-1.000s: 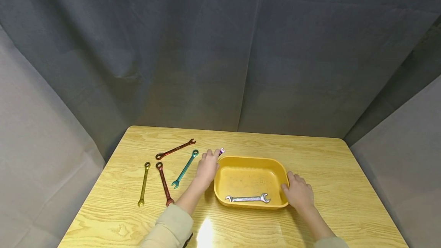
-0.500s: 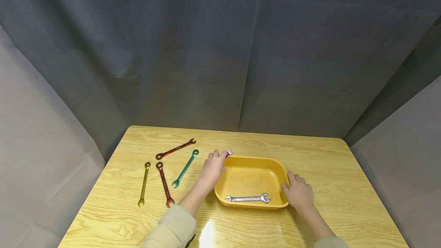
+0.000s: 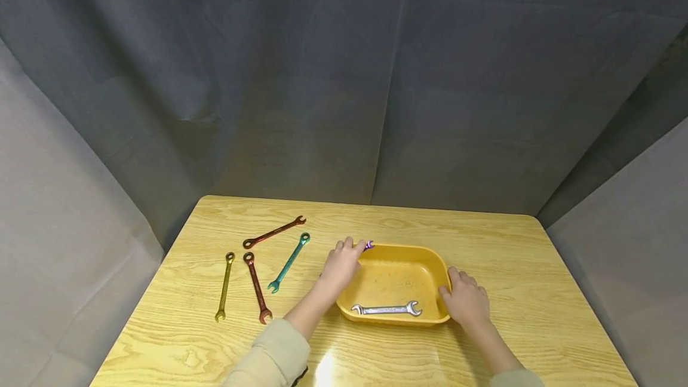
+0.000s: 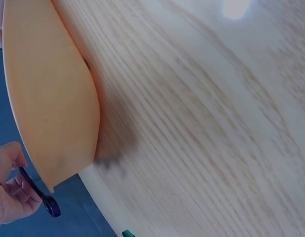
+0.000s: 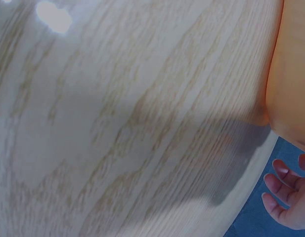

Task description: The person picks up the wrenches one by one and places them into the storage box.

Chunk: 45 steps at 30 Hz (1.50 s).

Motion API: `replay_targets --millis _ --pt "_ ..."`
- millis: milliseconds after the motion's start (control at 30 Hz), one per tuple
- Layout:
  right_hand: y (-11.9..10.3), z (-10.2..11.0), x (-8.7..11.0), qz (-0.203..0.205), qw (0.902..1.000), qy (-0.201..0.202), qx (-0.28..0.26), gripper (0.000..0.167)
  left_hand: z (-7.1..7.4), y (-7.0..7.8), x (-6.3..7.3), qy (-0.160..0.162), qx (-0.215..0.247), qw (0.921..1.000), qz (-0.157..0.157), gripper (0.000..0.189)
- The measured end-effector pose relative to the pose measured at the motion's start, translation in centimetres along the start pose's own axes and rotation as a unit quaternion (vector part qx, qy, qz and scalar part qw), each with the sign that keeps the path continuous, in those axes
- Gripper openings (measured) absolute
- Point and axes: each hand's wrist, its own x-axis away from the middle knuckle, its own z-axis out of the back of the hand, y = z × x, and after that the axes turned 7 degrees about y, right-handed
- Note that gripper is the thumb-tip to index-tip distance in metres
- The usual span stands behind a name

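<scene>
Left hand [image 3: 342, 264] pinches purple wrench [image 3: 368, 246], both ends poking out past the fingers; wrench at yellow bin's [image 3: 398, 276] far-left rim; right hand [image 3: 469, 302] grips bin's right rim.

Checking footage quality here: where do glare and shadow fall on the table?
Head view: glare on the table at the picture's bottom edge, beside the left sleeve; left wrist view: glare near the top edge, shadow beside the yellow tray; right wrist view: glare upper left, broad shadow by the tray.
</scene>
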Motion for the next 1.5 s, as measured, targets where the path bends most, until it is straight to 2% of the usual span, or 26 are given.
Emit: replay_targets --millis 133,633,833,1067,1500 --pt "0.0 0.0 0.0 -0.001 1.0 0.002 -0.001 0.043 0.0 0.4 0.1 -0.002 -0.019 0.9996 -0.021 0.047" --pt "0.0 -0.1 0.0 -0.003 1.0 -0.001 -0.005 0.043 -0.5 1.7 0.0 -0.016 -0.04 0.9968 -0.068 0.046" --pt "0.0 0.0 0.0 -0.004 1.0 -0.004 -0.003 0.045 -0.7 2.2 -0.1 -0.023 -0.038 0.996 -0.078 0.046" --pt "-0.2 0.2 0.0 -0.004 1.0 -0.003 -0.002 0.044 -0.7 3.0 -0.1 -0.037 -0.058 0.9929 -0.097 0.048" --pt "-0.1 0.1 0.1 -0.002 1.0 -0.003 -0.005 0.042 -1.7 3.6 0.0 -0.042 -0.046 0.9889 -0.135 0.042"
